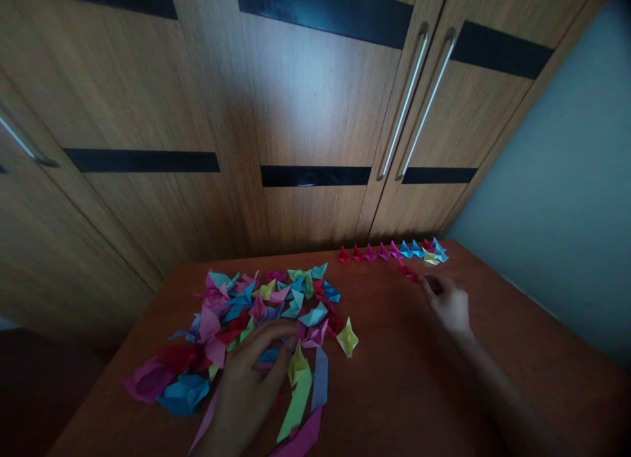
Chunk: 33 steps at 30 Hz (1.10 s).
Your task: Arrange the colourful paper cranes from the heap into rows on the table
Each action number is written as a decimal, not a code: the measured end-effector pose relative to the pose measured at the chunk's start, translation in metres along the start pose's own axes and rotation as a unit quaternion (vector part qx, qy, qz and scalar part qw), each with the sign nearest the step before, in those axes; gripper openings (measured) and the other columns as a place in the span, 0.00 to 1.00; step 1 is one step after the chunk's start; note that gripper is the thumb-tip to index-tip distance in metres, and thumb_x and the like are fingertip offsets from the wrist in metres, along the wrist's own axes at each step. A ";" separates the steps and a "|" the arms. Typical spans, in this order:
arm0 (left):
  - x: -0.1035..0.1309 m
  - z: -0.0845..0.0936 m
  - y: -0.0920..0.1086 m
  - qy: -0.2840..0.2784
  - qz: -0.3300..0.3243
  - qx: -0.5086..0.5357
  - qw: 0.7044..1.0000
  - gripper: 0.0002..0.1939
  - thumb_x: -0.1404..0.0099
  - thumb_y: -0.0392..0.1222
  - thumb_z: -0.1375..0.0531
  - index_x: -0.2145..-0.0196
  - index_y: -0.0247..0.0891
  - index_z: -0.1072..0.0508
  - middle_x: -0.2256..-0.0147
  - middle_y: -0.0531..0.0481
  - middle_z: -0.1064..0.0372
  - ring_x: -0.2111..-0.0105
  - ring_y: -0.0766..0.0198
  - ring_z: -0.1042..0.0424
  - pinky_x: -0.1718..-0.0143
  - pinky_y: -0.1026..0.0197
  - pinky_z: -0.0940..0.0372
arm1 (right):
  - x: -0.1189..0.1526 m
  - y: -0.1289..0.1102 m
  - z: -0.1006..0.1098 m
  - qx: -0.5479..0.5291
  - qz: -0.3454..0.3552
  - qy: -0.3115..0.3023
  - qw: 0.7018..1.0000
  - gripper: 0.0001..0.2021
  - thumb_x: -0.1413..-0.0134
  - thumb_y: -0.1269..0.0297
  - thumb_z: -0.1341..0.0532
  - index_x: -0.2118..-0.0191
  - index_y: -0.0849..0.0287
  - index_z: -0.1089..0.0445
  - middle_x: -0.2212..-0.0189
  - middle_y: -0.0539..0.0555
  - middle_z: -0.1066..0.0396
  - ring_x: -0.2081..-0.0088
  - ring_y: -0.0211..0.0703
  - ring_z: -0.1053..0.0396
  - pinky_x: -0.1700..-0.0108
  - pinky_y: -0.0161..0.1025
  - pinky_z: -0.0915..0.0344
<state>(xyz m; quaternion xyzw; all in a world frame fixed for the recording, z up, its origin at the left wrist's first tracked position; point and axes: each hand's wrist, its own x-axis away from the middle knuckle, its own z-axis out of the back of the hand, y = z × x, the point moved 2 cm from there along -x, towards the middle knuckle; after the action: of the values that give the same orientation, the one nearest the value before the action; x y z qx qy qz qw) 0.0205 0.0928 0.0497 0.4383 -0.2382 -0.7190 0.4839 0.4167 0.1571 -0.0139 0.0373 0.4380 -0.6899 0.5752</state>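
Pink paper strip [302, 436] is closest to me, then my left hand [261, 368], half-curled over a messy pile of folded paper [239, 302]; can't tell if it's gripping anything. Lone yellow piece [348, 338] sits just right of that. Further out, my right hand [424, 285] pinches a red piece [408, 271] near a row of little folded boats [383, 252], wooden cabinet [315, 220] behind.
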 end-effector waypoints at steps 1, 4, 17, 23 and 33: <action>0.000 -0.001 0.000 0.000 -0.004 -0.001 1.000 0.08 0.38 0.40 0.43 0.63 0.44 0.24 0.61 0.51 0.23 0.61 0.60 0.24 0.60 0.61 0.29 | -0.007 0.018 0.001 0.053 0.001 0.016 0.998 0.20 0.45 0.49 0.44 0.66 0.63 0.28 0.71 0.59 0.27 0.72 0.45 0.31 0.68 0.38 0.37; 0.001 -0.002 -0.002 0.002 -0.017 -0.013 1.000 0.07 0.38 0.40 0.43 0.63 0.44 0.24 0.62 0.51 0.23 0.61 0.61 0.24 0.60 0.61 0.29 | -0.023 0.058 -0.001 0.164 0.010 0.014 0.986 0.18 0.43 0.53 0.47 0.66 0.63 0.28 0.72 0.59 0.28 0.71 0.45 0.31 0.69 0.37 0.39; -0.003 -0.001 0.002 0.002 -0.024 -0.061 0.998 0.08 0.37 0.42 0.44 0.65 0.44 0.24 0.64 0.51 0.23 0.64 0.60 0.24 0.63 0.62 0.29 | -0.046 0.085 -0.029 0.294 -0.080 -0.062 0.950 0.13 0.42 0.56 0.45 0.60 0.59 0.30 0.70 0.58 0.28 0.73 0.44 0.31 0.71 0.36 0.43; -0.003 -0.002 0.000 0.000 -0.023 -0.059 0.998 0.07 0.37 0.41 0.44 0.66 0.45 0.25 0.64 0.51 0.23 0.64 0.61 0.24 0.65 0.63 0.29 | -0.050 0.083 -0.030 0.306 -0.068 -0.074 0.947 0.12 0.42 0.58 0.46 0.61 0.59 0.30 0.65 0.59 0.27 0.71 0.45 0.30 0.72 0.37 0.44; -0.003 -0.001 0.002 0.001 -0.028 -0.058 0.998 0.08 0.38 0.40 0.44 0.66 0.45 0.24 0.65 0.52 0.23 0.65 0.61 0.24 0.64 0.63 0.29 | -0.058 0.080 -0.034 0.324 -0.055 -0.101 0.939 0.14 0.40 0.58 0.47 0.59 0.59 0.30 0.64 0.59 0.28 0.71 0.43 0.31 0.71 0.35 0.43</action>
<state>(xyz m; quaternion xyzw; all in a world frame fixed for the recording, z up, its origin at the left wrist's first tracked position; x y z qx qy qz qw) 0.0231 0.0944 0.0516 0.4166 -0.1839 -0.7443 0.4885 0.4865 0.2268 -0.0477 0.1272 0.1317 -0.8251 0.5344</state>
